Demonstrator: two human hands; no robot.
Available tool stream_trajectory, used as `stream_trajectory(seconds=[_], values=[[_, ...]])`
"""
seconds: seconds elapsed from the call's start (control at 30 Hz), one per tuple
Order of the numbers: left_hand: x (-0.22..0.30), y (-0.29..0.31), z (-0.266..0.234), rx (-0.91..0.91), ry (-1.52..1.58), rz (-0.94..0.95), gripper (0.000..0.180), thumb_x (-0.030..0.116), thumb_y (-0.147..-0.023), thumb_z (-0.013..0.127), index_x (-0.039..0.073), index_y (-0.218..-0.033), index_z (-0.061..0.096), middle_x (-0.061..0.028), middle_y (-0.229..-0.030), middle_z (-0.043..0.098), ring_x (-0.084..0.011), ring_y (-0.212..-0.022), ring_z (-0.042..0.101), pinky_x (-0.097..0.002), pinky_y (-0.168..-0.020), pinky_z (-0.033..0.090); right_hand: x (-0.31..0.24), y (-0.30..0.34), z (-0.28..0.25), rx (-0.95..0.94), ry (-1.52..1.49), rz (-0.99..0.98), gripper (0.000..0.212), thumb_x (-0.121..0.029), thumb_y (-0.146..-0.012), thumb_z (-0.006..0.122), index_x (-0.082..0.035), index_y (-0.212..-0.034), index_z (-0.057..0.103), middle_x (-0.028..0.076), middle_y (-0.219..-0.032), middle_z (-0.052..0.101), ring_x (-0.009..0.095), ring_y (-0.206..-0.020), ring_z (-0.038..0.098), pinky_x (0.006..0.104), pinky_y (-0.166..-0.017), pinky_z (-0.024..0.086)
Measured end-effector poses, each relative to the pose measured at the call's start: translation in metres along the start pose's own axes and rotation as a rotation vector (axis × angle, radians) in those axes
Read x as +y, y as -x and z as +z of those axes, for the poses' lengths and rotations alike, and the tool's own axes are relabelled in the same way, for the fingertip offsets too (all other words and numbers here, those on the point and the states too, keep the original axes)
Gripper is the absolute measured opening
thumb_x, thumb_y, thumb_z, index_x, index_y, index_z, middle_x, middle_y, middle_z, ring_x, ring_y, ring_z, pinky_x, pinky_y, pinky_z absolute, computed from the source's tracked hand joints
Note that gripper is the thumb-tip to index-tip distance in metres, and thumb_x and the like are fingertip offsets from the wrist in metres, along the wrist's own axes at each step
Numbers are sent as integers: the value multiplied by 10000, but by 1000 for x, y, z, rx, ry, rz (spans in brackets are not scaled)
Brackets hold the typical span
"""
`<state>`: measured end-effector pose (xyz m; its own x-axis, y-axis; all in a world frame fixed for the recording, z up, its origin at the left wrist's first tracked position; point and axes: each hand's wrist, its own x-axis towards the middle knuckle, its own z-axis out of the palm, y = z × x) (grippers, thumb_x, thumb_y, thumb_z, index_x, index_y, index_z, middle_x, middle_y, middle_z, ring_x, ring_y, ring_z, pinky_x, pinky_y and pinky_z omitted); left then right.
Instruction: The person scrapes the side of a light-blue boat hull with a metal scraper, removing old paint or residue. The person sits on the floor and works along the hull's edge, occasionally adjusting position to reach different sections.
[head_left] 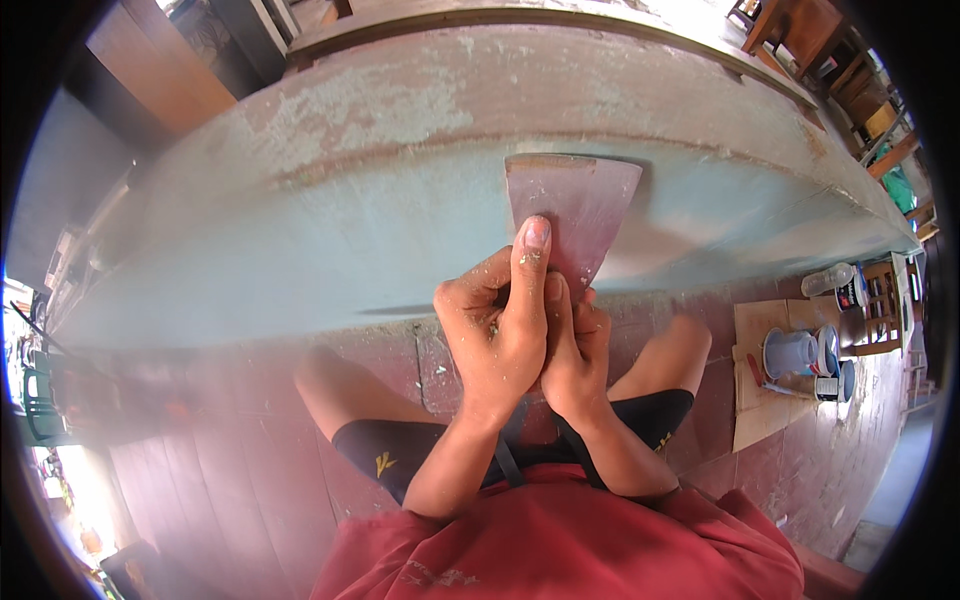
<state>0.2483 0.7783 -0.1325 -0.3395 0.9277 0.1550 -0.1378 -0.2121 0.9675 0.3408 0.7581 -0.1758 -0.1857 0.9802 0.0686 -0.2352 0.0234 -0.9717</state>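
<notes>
A wide scraper (pixel 572 200) with a flat, flaring blade points up and away from me, its broad edge near the upper part of the pale blue-green wall face (pixel 400 235). My left hand (pixel 497 325) is closed on it, the thumb stretched along the blade. Just to the right, my right hand (pixel 578 345) is closed round the lower end beside the left one. Both hands hide the handle. Small pale flakes cling to my fingers. I cannot tell whether the blade's edge touches the wall.
Patchy, worn paint covers the ledge (pixel 370 110) above the wall face. On the reddish tiled floor (pixel 240 470) at right lies a cardboard sheet (pixel 752 425) with several tubs, including a pale bucket (pixel 790 352). A clear bottle (pixel 827 281) lies beyond. Wooden furniture (pixel 800 35) stands far right.
</notes>
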Motion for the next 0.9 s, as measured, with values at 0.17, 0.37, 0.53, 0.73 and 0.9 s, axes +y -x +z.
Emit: stream_trajectory(seconds=[0.17,0.37,0.53,0.73,0.9], values=[[-21,5,-1,12,-52,-23,478,228,-945,592,-18,-547,492,47,-486,388,-27,-513,309,-226,-428,227,10,4,21,273,80,-86,399,-236,-1014,434,-20,-697,546,-16,-530,499,31,-491,444,243,-411,318],[-18,1,-1,17,4,29,457,206,-933,608,-28,-554,508,45,-481,393,-16,-511,308,-225,-419,220,18,-5,17,257,174,-219,370,-226,-1013,432,-20,-731,554,-18,-558,506,25,-522,448,229,-438,319],[-23,4,-2,-10,-55,9,447,200,-930,611,-35,-559,526,40,-475,425,-12,-505,327,-219,-411,234,25,4,4,171,190,-183,281,-214,-999,434,-3,-1123,571,20,-848,626,42,-758,543,211,-649,406],[-19,1,0,5,45,-13,438,204,-925,619,-25,-557,553,41,-473,436,-8,-502,338,-222,-409,218,23,10,-4,95,252,-18,379,-230,-1007,415,14,-1279,520,50,-979,649,62,-831,571,220,-733,440],[-11,-4,4,19,86,72,466,236,-932,609,-15,-543,552,50,-467,426,-8,-498,329,-219,-414,210,15,2,7,157,179,-159,341,-233,-1027,375,12,-1125,590,29,-866,626,43,-773,532,220,-695,420]])
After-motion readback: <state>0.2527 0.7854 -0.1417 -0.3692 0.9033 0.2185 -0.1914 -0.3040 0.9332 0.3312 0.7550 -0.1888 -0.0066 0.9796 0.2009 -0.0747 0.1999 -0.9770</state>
